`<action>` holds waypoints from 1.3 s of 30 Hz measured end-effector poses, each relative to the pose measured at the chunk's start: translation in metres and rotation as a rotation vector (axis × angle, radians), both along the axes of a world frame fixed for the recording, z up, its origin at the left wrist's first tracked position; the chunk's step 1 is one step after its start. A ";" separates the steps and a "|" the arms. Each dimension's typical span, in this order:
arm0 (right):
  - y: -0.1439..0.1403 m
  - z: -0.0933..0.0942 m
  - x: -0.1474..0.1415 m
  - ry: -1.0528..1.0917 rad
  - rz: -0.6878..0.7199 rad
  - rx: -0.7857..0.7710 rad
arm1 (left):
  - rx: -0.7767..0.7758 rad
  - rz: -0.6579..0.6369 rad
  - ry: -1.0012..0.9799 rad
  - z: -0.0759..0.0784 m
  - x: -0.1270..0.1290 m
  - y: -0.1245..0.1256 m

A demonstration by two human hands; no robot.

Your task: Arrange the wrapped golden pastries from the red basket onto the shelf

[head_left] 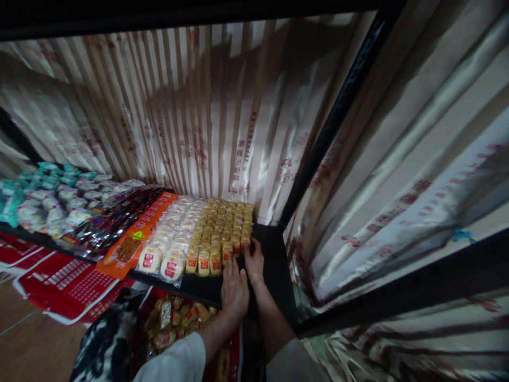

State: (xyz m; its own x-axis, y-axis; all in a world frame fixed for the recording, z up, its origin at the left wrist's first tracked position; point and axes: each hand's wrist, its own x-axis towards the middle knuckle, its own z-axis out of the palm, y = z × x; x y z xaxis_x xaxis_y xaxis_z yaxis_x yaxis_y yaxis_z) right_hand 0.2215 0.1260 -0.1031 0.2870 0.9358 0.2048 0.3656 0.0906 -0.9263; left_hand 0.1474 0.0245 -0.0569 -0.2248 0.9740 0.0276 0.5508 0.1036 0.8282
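Note:
Rows of small yellow-wrapped snack packs (217,233) with red labels stand on the black shelf (274,254). My left hand (235,289) lies at their front edge, its fingers stretched out and fingertips against the front packs near the right end. Beside it, my right hand (253,261) reaches round the front right corner of the block, fingers apart and touching the last column. Neither hand lifts a pack. To the left of the yellow packs are rows of white round packaged cakes (172,265).
An orange snack packet (123,252), dark shiny packets (113,223) and white and teal wrapped packs (51,201) continue leftward. Below the shelf, a red box (178,323) holds loose yellow packs. A black post (330,138) and striped plastic sheeting (178,116) stand behind.

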 end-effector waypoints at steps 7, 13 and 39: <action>0.001 -0.003 0.000 0.014 -0.005 0.021 | -0.021 0.013 -0.024 -0.004 0.002 0.007; 0.003 -0.007 -0.002 -0.066 -0.033 0.104 | -0.027 0.035 -0.026 -0.006 0.001 0.013; 0.002 -0.009 -0.004 -0.118 -0.081 0.164 | 0.012 -0.038 -0.053 -0.012 -0.015 -0.006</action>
State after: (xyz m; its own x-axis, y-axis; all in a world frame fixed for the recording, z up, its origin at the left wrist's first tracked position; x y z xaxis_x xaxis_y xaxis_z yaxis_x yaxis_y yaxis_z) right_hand 0.2176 0.1285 -0.1119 0.3246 0.8621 0.3892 0.4830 0.2027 -0.8519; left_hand 0.1326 0.0189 -0.0689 -0.1887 0.9816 0.0287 0.5097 0.0729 0.8572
